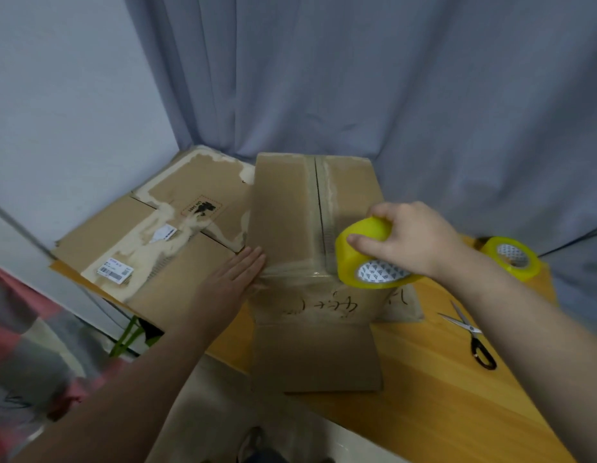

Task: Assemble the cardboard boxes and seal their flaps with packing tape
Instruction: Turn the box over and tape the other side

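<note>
Brown cardboard box (pixel 283 212) stands on the wooden tabletop (pixel 441 396), its top flaps closed along a middle seam. The left hand (pixel 233 279) lies flat, fingers straight and together, pressed on the box's near left edge over the end of a clear tape strip (pixel 290 274). That strip runs along the box's near top edge to a yellow tape roll (pixel 364 259) at the box's near right corner, which the right hand (pixel 414 235) grips with curled fingers and thumb. Right of the box lie a second yellow roll (pixel 511 257) and scissors (pixel 471 332). Left of the box sits flattened cardboard (pixel 163 235) with labels. A grey curtain (pixel 357 78) hangs behind the box.
</note>
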The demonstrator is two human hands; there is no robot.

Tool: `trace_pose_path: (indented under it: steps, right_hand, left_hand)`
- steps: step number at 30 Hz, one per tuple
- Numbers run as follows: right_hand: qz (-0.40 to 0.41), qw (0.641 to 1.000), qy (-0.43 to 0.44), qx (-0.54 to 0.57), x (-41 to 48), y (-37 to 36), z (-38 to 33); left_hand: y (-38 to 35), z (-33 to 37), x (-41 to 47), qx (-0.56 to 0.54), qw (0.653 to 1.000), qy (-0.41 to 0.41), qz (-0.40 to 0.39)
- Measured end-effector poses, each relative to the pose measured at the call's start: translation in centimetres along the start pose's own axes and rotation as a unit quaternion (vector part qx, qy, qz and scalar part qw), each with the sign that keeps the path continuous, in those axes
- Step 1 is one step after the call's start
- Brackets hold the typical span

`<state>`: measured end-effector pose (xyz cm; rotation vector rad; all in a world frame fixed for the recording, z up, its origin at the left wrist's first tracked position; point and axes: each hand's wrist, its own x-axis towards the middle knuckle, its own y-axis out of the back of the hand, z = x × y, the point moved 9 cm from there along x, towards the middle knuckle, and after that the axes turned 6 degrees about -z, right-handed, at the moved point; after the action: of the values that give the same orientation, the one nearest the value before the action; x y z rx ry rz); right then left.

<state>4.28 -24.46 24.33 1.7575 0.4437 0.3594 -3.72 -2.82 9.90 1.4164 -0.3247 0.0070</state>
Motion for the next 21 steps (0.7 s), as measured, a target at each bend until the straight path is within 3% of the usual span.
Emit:
trace_pose_path:
  steps: [6, 16, 19, 21]
  right_hand:
    - [0.019, 0.999, 0.004, -0.032, 0.7, -0.1, -0.2]
    - [0.006, 0.996, 0.050, -0.074, 1.3, -0.5, -1.3]
    - [-0.026, 0.995, 0.086, 0.044, 1.4, -0.6, -0.7]
    - [-0.008, 0.982, 0.132, 0.137, 1.3, -0.2, -0.1]
  left_hand:
    - [0.0, 3.0, -0.2, 0.100, 0.995, -0.016, 0.005]
    - [-1.0, 8.3, 2.5, 0.098, 0.995, -0.026, -0.023]
    - [-0.5, 8.2, 2.5, 0.092, 0.995, -0.019, -0.017]
    - [-0.8, 8.2, 2.4, 0.093, 0.995, -0.008, -0.036]
